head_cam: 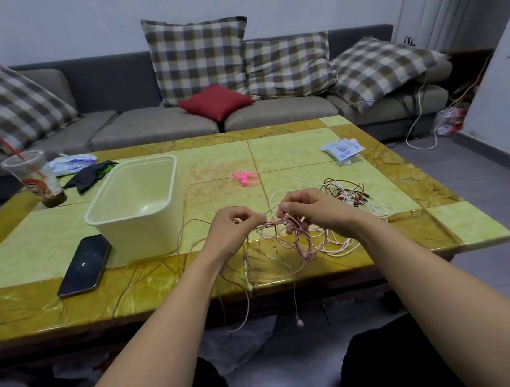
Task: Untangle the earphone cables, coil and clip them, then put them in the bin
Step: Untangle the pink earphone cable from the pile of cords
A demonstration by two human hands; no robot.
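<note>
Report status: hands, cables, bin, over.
Left hand and right hand pinch tangled pink cable. Bin empty. Red-white tangle waits behind right hand. Nothing blocks bin.

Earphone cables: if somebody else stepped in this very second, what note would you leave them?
Left hand pinches a strand of the pink cable; right hand grips its tangle above the table's near edge, with loops and one earbud dangling below.
Red and white cables lie knotted on the table behind the right hand. Pink clips lie mid-table. The bin, left of the hands, holds nothing.
Done: nothing coiled, clipped or binned.
Left: untangle every cable, coil, clip, put in bin.
</note>
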